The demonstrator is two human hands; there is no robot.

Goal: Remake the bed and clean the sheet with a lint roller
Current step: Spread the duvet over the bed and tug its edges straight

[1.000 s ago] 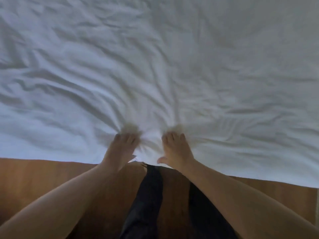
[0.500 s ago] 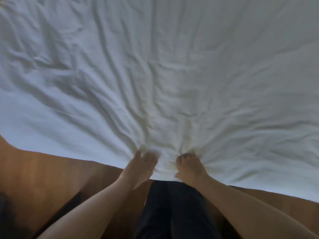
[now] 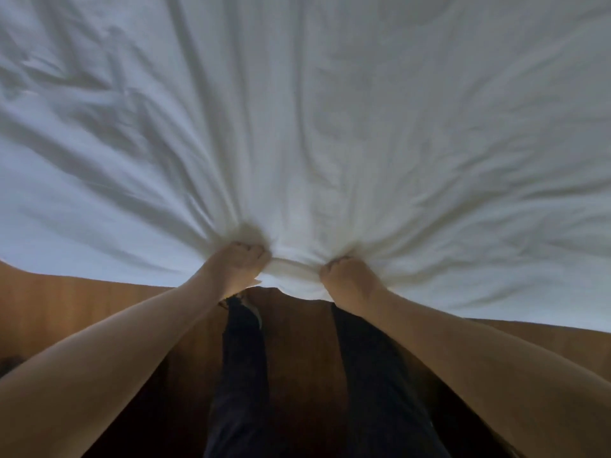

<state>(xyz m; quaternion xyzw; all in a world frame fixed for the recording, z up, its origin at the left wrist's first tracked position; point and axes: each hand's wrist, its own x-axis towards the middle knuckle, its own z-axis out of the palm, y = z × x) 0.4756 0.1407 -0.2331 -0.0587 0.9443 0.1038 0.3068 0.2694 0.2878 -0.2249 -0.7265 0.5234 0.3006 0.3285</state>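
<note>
**Sheet gathered at the near edge, rolling not yet begun**

We judge that we are early in the job. The white sheet (image 3: 330, 127) covers the bed across the whole upper part of the view, but it is far from smooth: long folds fan out from our grip toward 10, 12 and 2 o'clock, and a patch of deeper creases sits out at about 10 o'clock. So the remaking is in hand, not finished. We see no lint roller anywhere in the view, and we take it that the cleaning step has not started.

Our left hand (image 3: 239, 264) is curled into a fist with a bunch of the sheet's near edge clamped inside it. Our right hand (image 3: 345, 279) is closed the same way on another bunch of that edge. The two fists sit near each other without touching, and a short bridge of gathered cloth runs between them.

The sheet lies at 12 o'clock from both hands, spreading away over the bed, with its hem sagging just below our knuckles. Beneath it, toward 6 o'clock, we see the wooden floor (image 3: 66, 312) and our dark trouser legs (image 3: 244, 375).
</note>
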